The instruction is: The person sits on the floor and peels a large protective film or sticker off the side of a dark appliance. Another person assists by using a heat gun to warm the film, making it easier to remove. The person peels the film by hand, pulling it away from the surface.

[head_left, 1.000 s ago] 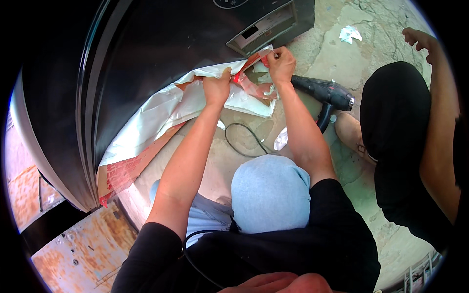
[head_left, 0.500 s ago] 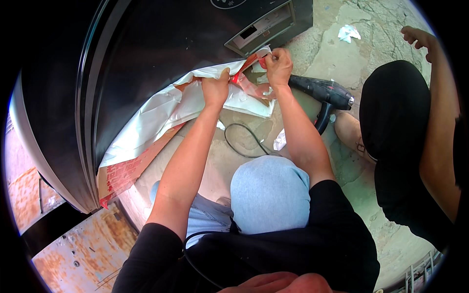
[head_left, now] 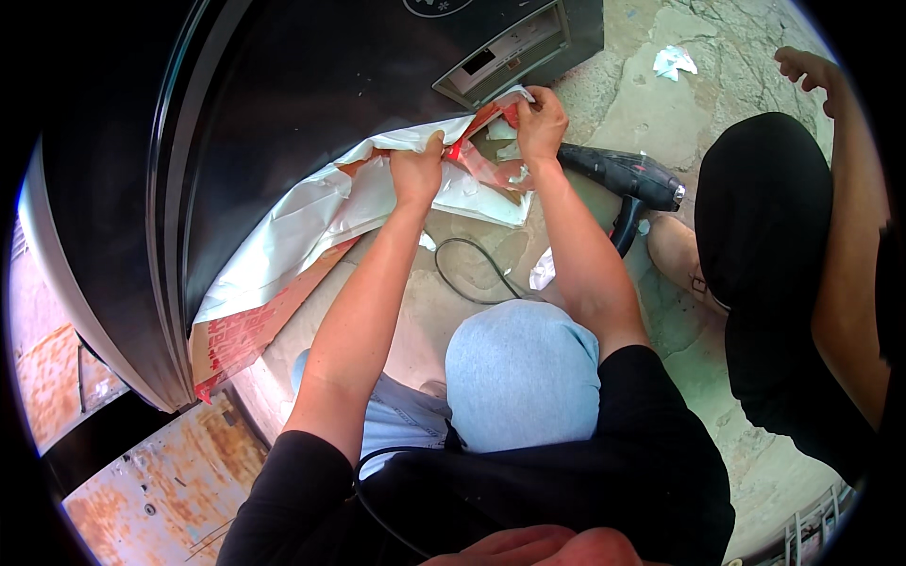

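A large sheet of sticker film (head_left: 274, 250), white on one face and red and tan with print on the other, hangs crumpled along the lower edge of a black cabinet panel (head_left: 311, 94). My left hand (head_left: 416, 174) is closed on the film's folded upper edge, thumb on top. To its right, my right hand (head_left: 542, 127) pinches the film's far corner just below a recessed tray in the panel. Between my hands a torn red and clear strip dangles. How firmly the film sticks to the panel behind my fingers is hidden.
A black hair dryer (head_left: 628, 179) lies on the stone floor beside my right forearm. A black cable (head_left: 472, 241) loops near my knee. Crumpled white scraps (head_left: 674, 62) dot the floor. Another person's bent leg (head_left: 764, 245) and arm are at the right. Rusty metal plates (head_left: 170, 472) lie lower left.
My right hand's fingers have shifted up slightly at the film's corner, and the corner's white edge is folded a little further over. My left hand stays put.
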A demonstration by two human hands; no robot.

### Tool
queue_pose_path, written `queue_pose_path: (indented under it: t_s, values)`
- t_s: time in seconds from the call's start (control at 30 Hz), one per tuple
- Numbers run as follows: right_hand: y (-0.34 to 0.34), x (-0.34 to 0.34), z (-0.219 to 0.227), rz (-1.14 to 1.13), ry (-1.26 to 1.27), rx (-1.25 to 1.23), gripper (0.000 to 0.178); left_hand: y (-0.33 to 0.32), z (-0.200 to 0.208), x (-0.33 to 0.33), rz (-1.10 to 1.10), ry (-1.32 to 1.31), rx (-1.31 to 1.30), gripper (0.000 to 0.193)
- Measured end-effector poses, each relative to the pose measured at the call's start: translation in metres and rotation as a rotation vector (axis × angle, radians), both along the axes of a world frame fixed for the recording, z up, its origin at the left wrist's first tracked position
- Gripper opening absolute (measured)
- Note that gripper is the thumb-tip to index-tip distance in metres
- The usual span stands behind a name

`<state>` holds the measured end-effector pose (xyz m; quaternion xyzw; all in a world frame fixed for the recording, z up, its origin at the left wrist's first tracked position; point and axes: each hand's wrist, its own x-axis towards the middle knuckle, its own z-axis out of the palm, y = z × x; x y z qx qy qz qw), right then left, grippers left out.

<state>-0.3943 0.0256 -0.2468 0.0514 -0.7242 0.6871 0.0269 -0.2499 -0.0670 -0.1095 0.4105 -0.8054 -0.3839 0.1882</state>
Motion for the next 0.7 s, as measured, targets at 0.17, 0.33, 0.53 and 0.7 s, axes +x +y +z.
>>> queue_pose_path:
  t_s: [0.17, 0.33, 0.53, 0.7]
  values:
    - [0.002, -0.004, -0.002, 0.030, 0.036, 0.025, 0.010, 0.001, 0.006, 0.000, 0.009, -0.086, 0.030, 0.035]
    - [0.005, -0.002, -0.001, 0.045, -0.015, -0.027, 0.007, 0.006, 0.013, -0.003, 0.014, -0.060, 0.094, 0.036]
    - [0.009, 0.006, 0.005, 0.048, 0.021, 0.010, 0.008, -0.003, -0.001, 0.002, -0.013, 0.011, -0.029, 0.034]
    - [0.012, 0.007, 0.007, 0.054, 0.011, 0.018, 0.008, 0.001, 0.004, 0.001, 0.002, -0.034, 0.078, 0.035]
